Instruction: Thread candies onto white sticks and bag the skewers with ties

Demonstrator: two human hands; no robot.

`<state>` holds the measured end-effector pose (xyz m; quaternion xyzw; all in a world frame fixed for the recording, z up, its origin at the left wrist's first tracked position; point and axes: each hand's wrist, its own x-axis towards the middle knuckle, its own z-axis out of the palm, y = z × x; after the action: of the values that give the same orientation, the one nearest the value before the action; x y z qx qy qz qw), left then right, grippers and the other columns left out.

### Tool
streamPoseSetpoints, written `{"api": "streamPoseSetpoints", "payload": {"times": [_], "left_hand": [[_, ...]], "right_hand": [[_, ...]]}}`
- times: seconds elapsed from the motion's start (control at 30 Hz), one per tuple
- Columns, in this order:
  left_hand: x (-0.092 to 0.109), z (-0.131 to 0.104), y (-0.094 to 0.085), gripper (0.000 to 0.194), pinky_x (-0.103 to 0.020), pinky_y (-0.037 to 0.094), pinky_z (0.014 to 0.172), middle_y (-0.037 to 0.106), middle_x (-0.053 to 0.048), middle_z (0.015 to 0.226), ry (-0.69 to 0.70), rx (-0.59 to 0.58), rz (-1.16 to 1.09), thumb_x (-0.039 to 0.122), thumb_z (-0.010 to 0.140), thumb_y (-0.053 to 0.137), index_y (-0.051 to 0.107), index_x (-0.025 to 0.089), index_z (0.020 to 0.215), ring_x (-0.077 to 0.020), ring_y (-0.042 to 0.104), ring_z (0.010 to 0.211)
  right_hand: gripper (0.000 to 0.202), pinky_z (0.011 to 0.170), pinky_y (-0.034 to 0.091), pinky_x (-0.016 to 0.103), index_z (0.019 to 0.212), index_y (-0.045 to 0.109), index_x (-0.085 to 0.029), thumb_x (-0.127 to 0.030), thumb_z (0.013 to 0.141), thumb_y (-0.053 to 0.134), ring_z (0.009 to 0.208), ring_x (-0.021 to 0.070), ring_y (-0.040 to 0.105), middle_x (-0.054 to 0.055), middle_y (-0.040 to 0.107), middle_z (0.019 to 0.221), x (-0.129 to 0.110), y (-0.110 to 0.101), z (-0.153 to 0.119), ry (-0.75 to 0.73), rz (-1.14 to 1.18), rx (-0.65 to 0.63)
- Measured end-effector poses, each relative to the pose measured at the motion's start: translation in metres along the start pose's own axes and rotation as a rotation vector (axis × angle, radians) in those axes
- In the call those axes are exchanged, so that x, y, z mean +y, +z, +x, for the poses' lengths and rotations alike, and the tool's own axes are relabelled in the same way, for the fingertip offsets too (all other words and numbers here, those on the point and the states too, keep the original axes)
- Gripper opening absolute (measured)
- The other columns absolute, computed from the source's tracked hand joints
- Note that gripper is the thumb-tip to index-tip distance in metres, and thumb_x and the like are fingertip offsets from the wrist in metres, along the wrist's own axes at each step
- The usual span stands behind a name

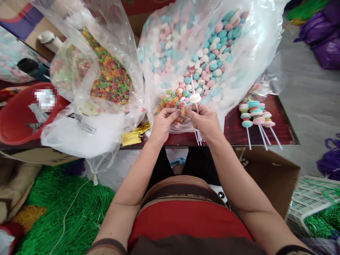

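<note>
My right hand (205, 121) pinches a thin white stick, upright, with a white round candy (195, 98) threaded on it; an orange piece seems to be at its fingertips. Close beside it, my left hand (166, 122) has its thumb and fingers pressed together; whatever they hold is hidden. Behind both hands lies an open clear plastic bag (252, 67) of pink, blue and white candies. A small heap of colourful ring candies (171, 101) sits at its near edge. Finished-looking candy skewers (257, 112) lie to the right on the dark red table (281, 124).
On the left stand a bag of ring candies (111, 79) and a red basin (16, 113). Yellow twist ties (135, 134) lie by my left hand. An open cardboard box (271, 177) is below the table at right; green strands (71, 202) cover the floor at left.
</note>
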<state>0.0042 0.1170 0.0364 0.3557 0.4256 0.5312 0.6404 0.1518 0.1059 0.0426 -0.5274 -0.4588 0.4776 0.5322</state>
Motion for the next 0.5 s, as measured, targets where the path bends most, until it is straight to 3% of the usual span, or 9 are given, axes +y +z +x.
{"api": "streamPoseSetpoints", "payload": {"times": [0.23, 0.5], "left_hand": [[0.003, -0.014, 0.008, 0.043, -0.021, 0.052, 0.058, 0.068, 0.005, 0.065, -0.106, -0.028, -0.073, 0.041, 0.060, 0.097, 0.064, 0.018, 0.075, -0.0093, 0.066, 0.059], [-0.002, -0.022, 0.011, 0.039, -0.019, 0.050, 0.058, 0.070, 0.005, 0.068, -0.196, -0.009, -0.162, 0.036, 0.065, 0.095, 0.064, 0.018, 0.078, -0.0073, 0.066, 0.059]], "right_hand": [[0.021, 0.064, 0.048, 0.026, 0.081, 0.068, -0.020, -0.038, 0.077, 0.078, 0.070, 0.0128, 0.059, -0.002, 0.063, 0.071, -0.007, 0.003, -0.013, 0.016, 0.083, 0.003], [0.020, 0.077, 0.052, 0.032, 0.085, 0.074, -0.020, -0.039, 0.077, 0.077, 0.078, 0.0161, 0.061, 0.000, 0.072, 0.082, 0.005, -0.003, -0.021, 0.015, -0.078, 0.039]]}}
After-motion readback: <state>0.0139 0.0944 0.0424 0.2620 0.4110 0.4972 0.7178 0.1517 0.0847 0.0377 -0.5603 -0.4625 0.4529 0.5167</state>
